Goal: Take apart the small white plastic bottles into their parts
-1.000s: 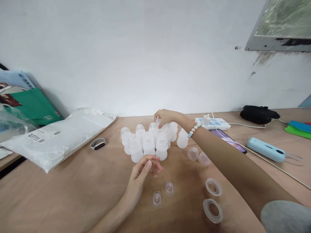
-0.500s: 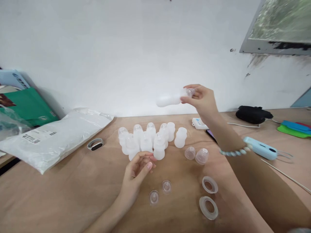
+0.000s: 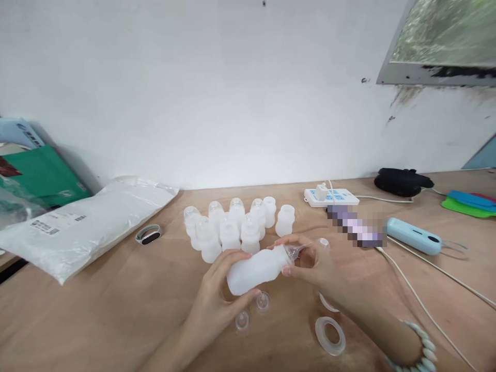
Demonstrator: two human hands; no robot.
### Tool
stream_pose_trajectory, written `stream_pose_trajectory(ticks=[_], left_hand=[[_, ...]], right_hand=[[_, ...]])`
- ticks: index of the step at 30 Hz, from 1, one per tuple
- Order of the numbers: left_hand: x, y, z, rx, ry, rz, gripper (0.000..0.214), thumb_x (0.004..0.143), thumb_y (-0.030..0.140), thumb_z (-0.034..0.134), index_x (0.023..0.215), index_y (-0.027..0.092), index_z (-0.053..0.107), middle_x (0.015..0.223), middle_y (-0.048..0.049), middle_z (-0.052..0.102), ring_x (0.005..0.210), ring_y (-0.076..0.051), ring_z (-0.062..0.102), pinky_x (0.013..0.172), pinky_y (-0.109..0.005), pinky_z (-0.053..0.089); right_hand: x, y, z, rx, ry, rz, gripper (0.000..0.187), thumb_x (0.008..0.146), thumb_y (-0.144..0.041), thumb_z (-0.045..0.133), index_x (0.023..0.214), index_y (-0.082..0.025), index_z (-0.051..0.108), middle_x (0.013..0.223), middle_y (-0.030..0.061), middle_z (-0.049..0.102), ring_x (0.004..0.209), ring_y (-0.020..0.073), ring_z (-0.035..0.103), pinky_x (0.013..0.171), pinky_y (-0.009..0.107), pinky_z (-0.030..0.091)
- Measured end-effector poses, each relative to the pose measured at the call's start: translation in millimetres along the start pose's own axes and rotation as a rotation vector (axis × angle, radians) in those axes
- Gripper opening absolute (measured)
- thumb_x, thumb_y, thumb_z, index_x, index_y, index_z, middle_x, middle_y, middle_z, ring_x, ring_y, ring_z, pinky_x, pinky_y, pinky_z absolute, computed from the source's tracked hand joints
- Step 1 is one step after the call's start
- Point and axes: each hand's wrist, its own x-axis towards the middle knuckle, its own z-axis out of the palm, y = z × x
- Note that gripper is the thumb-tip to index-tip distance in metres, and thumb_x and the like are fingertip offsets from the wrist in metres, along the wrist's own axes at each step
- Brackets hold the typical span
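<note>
Both hands hold one translucent white bottle (image 3: 253, 269) lying sideways above the wooden table (image 3: 116, 305). My left hand (image 3: 219, 294) wraps round its body. My right hand (image 3: 310, 263) pinches the clear nipple end at the bottle's neck. Just behind stands a cluster of several similar white bottles (image 3: 232, 227), some with clear caps. Below the held bottle lie two small clear nipples (image 3: 251, 312), and a clear plastic ring (image 3: 330, 336) lies to their right.
A white plastic bag (image 3: 89, 222) and a wristband (image 3: 148, 235) lie at the left, with green packaging (image 3: 42, 178) behind. At the right are a power strip (image 3: 331, 196), a phone (image 3: 356, 230), a light blue device (image 3: 413, 236), cables and a black object (image 3: 403, 182).
My right hand lifted a bottle out of the cluster, swung it up, then brought it down in front of me. My left hand has taken hold of its body.
</note>
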Motion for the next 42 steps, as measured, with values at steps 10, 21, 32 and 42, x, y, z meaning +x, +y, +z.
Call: stream_pose_trajectory(ticks=[10,21,32,42], left_hand=[[11,-9,-5.3,-0.437,-0.171,-0.497,0.047,0.072,0.052,0.072,0.097,0.012,0.068,0.079,-0.0052,0.069,0.061,-0.016,0.059,0.056,-0.025,0.047],[8,-7,-4.3,-0.137,-0.146,-0.269,0.036,0.074,0.036,0.072,0.104,0.016,0.067,0.091,-0.0061,0.071,0.077,-0.021,0.063,0.065,-0.028,0.05],[7,-5,-1.1,-0.146,-0.147,-0.31,0.034,0.078,0.038,0.067,0.105,0.016,0.066,0.095,-0.0066,0.07,0.082,-0.022,0.061,0.07,-0.03,0.048],[6,-3,-1.3,-0.154,-0.151,-0.312,0.03,0.079,0.037,0.067,0.1,0.016,0.067,0.087,-0.0045,0.069,0.076,-0.02,0.059,0.066,-0.028,0.047]], right_hand=[[-9,-5,-7,-0.233,-0.116,-0.12,0.039,0.077,-0.029,0.081,0.113,-0.031,0.067,0.115,0.0033,0.066,0.111,0.0222,0.059,0.092,0.035,0.049],[-13,-5,-2,-0.512,-0.033,0.035,0.026,0.089,-0.045,0.063,0.095,-0.021,0.071,0.087,0.0041,0.072,0.081,0.0212,0.064,0.073,0.033,0.051],[-9,1,-11,-0.202,-0.093,0.136,0.055,0.079,-0.044,0.077,0.126,-0.03,0.052,0.108,0.002,0.065,0.098,0.0202,0.062,0.087,0.035,0.05],[-8,-8,-13,-0.131,-0.153,0.168,0.055,0.08,-0.047,0.075,0.126,-0.03,0.049,0.114,0.0038,0.062,0.099,0.0209,0.062,0.083,0.035,0.05]])
